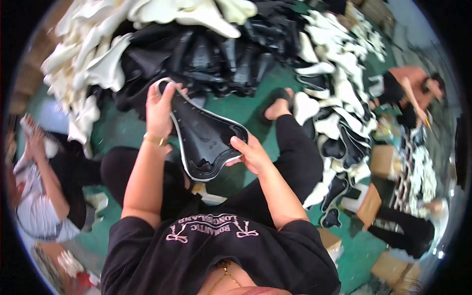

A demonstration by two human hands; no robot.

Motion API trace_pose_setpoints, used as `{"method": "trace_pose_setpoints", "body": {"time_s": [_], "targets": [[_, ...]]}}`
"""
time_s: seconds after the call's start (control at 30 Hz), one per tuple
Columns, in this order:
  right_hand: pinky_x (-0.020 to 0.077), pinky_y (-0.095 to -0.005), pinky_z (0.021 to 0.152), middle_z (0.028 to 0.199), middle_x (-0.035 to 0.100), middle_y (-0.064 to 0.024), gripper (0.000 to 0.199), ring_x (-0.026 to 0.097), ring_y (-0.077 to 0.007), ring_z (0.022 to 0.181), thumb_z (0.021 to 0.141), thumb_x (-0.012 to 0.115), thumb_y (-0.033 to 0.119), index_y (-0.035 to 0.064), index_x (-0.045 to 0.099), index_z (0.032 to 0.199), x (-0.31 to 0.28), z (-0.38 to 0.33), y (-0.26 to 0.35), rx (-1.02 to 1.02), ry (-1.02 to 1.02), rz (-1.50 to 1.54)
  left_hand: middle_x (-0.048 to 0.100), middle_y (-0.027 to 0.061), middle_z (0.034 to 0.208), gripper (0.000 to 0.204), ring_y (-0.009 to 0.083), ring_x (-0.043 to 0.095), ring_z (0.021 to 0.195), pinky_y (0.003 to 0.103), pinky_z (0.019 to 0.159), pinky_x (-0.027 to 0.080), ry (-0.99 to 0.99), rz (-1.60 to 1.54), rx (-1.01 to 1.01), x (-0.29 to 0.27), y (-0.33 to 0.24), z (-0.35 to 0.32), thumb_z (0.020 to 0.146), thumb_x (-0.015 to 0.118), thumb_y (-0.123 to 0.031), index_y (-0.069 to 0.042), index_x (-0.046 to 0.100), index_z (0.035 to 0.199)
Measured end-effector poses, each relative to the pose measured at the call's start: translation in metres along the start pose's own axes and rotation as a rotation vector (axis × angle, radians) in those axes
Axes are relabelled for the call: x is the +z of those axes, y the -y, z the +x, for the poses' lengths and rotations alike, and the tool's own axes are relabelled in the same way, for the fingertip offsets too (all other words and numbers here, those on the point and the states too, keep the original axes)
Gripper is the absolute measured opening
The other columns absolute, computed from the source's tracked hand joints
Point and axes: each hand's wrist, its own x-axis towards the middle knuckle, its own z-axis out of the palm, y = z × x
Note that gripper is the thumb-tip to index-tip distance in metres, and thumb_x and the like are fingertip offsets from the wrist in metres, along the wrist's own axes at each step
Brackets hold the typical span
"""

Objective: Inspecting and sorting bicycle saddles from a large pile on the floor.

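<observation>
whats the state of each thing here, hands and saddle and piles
left hand: gripping the saddle's narrow end
right hand: gripping its wide end
black saddle: held up, white-edged, underside showing
black pile: loose heap on floor
white pile: loose heap beside it

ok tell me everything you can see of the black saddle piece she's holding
The black saddle shell is a glossy, moulded plastic-looking piece with a pale rim along its edge. It is held above the lap, narrow nose pointing up-left, wide end lower right. The left hand grips the nose; the right hand holds the wide end.
</observation>
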Motion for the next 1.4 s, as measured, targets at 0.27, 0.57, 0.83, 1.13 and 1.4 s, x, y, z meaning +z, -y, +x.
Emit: {"method": "trace_pose_setpoints", "body": {"time_s": [0.27,0.57,0.83,1.13,1.4], "targets": [[0.0543,-0.0339,0.074,0.108,0.064,-0.0081,0.047,0.065,-0.0221,0.090,0.087,0.063,0.043,0.0073,0.056,0.116,-0.137,-0.038,0.125,-0.416,-0.636,0.000,0.056,0.0095,0.118,0.050,0.0188,0.058,0.104,0.034,0.086,0.048,0.231,0.500,-0.395,0.018,0.012,0.026,0.090,0.062,-0.026,-0.005,0.040,0.131],[0.0532,-0.0322,0.072,0.098,0.064,-0.0130,0.029,0.063,-0.0240,0.083,0.089,0.059,0.021,0.0018,0.058,0.110,-0.245,0.092,0.128,-0.206,-0.577,0.103,0.058,0.0177,0.112,0.049,0.0304,0.058,0.104,0.038,0.089,0.047,0.443,1.273,0.320,0.022,0.067,0.160,0.080,0.066,-0.017,-0.003,0.047,0.122],[0.0551,-0.0328,0.062,0.094,0.064,-0.0083,0.025,0.064,-0.0173,0.076,0.085,0.062,0.014,0.0038,0.059,0.108,-0.113,0.234,-0.091,0.341,-0.134,-0.332,0.039,0.0187,0.141,0.047,0.0310,0.033,0.134,0.045,0.110,0.026,0.575,2.212,0.773,0.136,0.069,0.251,0.090,0.046,-0.014,-0.002,0.042,0.135],[0.0496,-0.0319,0.048,0.082,0.066,-0.0146,0.035,0.062,-0.0187,0.051,0.076,0.070,0.014,-0.0009,0.058,0.106,-0.017,0.257,-0.172,0.226,0.004,-0.563,0.055,0.0107,0.119,0.031,0.0264,0.047,0.117,0.047,0.105,0.030,0.712,2.311,0.935,0.107,0.078,0.284,0.084,0.053,-0.016,-0.008,0.064,0.112],[0.0524,-0.0393,0.070,0.084,0.068,-0.0118,0.023,0.067,-0.0280,0.076,0.080,0.068,0.022,0.0132,0.067,0.101,-0.073,0.166,-0.104,0.037,-0.010,-1.203,0.053,0.0085,0.128,0.025,0.0250,0.049,0.120,0.045,0.105,0.031,0.732,2.484,0.601,0.038,0.068,0.233,0.083,0.054,-0.017,-0.013,0.066,0.104]]}}
